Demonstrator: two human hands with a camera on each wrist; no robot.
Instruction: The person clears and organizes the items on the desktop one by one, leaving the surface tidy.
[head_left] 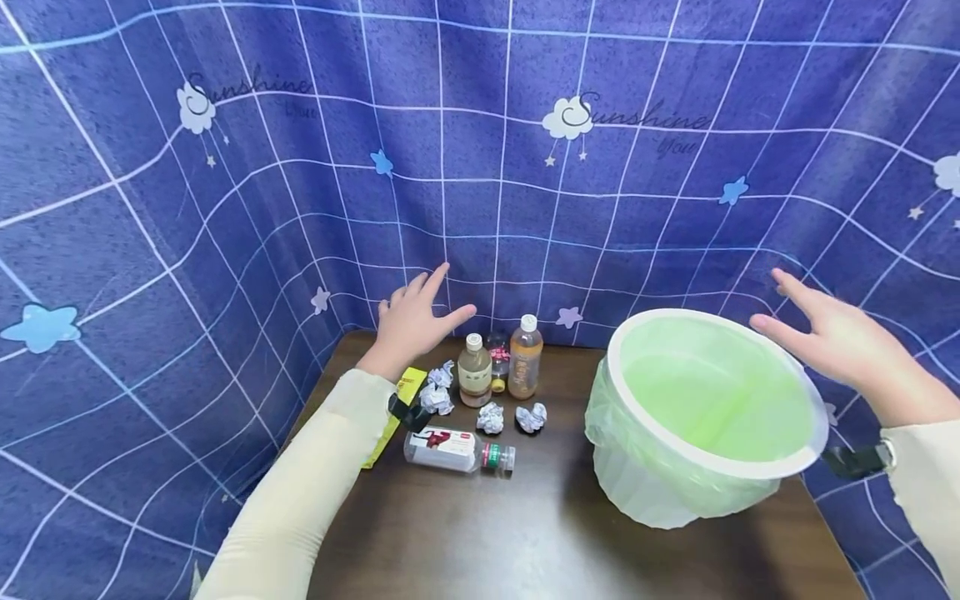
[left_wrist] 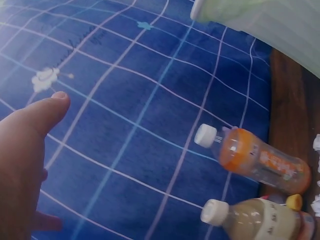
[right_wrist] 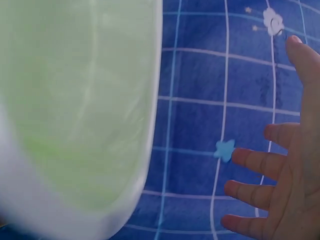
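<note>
My left hand [head_left: 415, 321] is raised with fingers spread behind the bottles, holding nothing. To its right stand a white-capped bottle with a pale label [head_left: 475, 377] and a taller bottle of amber tint [head_left: 525, 360]. Between them, partly hidden, is a dark bottle with a yellow cap [head_left: 498, 384]. My right hand [head_left: 851, 350], likewise bare with fingers extended, hovers beside the far right rim of a white bin [head_left: 651, 492] lined with a green bag [head_left: 667, 392]. In the right wrist view its fingers [right_wrist: 257, 162] are apart from the rim.
Crumpled paper balls [head_left: 491, 418] lie before the bottles, with more paper [head_left: 438, 398] near the left sleeve. A clear bottle [head_left: 442, 448] lies on its side. A yellow packet [head_left: 384, 429] is partly behind the left forearm. Blue patterned cloth [head_left: 495, 208] surrounds the brown table [head_left: 465, 533].
</note>
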